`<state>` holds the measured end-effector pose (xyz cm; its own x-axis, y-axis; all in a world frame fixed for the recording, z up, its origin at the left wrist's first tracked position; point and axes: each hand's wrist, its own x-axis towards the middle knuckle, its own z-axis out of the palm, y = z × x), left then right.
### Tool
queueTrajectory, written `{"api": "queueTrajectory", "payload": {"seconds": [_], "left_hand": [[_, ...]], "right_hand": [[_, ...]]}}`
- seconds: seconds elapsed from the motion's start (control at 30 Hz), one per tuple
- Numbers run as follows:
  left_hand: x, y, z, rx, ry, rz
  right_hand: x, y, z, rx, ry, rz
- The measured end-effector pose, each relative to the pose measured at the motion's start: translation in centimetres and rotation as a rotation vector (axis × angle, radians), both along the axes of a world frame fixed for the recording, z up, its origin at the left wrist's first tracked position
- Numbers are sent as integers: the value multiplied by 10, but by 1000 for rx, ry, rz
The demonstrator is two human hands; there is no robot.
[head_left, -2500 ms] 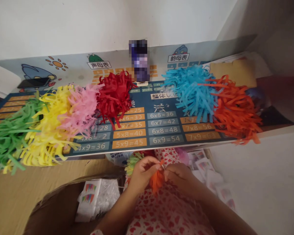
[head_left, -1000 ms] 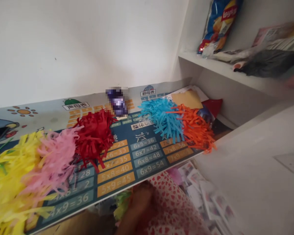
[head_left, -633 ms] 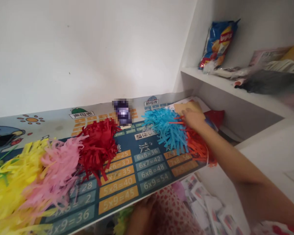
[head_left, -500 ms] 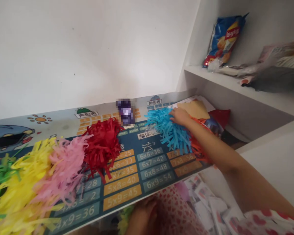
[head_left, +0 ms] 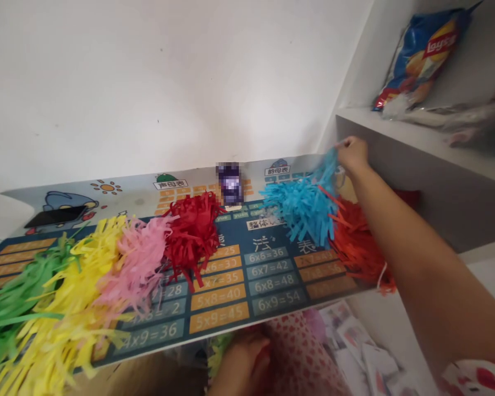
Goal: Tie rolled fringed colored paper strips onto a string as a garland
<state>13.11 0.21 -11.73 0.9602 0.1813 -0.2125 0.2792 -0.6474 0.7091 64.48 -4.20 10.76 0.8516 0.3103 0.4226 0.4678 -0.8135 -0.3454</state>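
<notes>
My right hand point(head_left: 352, 154) is raised at the back right of the table, fingers pinched on a few strips at the top of the blue paper-fringe pompom point(head_left: 299, 206). Those strips stretch up blurred to the fingertips, while the pompom's bulk rests on the tabletop. Beside it, partly under my right forearm, lies an orange-red pompom point(head_left: 357, 234). My left hand point(head_left: 247, 349) hangs below the table's front edge, dark and smeared, its fingers mostly hidden. Yellow-green strips point(head_left: 216, 349) show next to it.
Red point(head_left: 193, 234), pink point(head_left: 142, 258), yellow point(head_left: 88, 280) and green point(head_left: 25, 300) fringe pompoms line the table point(head_left: 268, 316) to the left. A dark phone point(head_left: 58, 216) lies behind them. A chip bag point(head_left: 424, 55) stands on the right shelf point(head_left: 375, 126), above table height. White packets point(head_left: 358, 346) lie below.
My right hand has risen up and right from the blue pompom, pulling strips with it. The view has shifted left, showing more of the green pompom. My left hand stays low.
</notes>
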Motion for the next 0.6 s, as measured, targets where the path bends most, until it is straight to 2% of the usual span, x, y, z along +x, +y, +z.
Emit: {"api": "queueTrajectory", "payload": {"seconds": [0.17, 0.4, 0.53, 0.6], "left_hand": [[-4, 2, -3, 27, -27, -35], [-15, 3, -19, 29, -123, -28], [-11, -2, -15, 40, -154, -46], [-8, -3, -7, 44, -168, -38]], "right_hand": [[-8, 4, 35, 83, -56, -97], [-20, -5, 63, 136, -151, -137], [-25, -7, 85, 205, -258, -154], [-41, -3, 93, 210, -306, -128]]}}
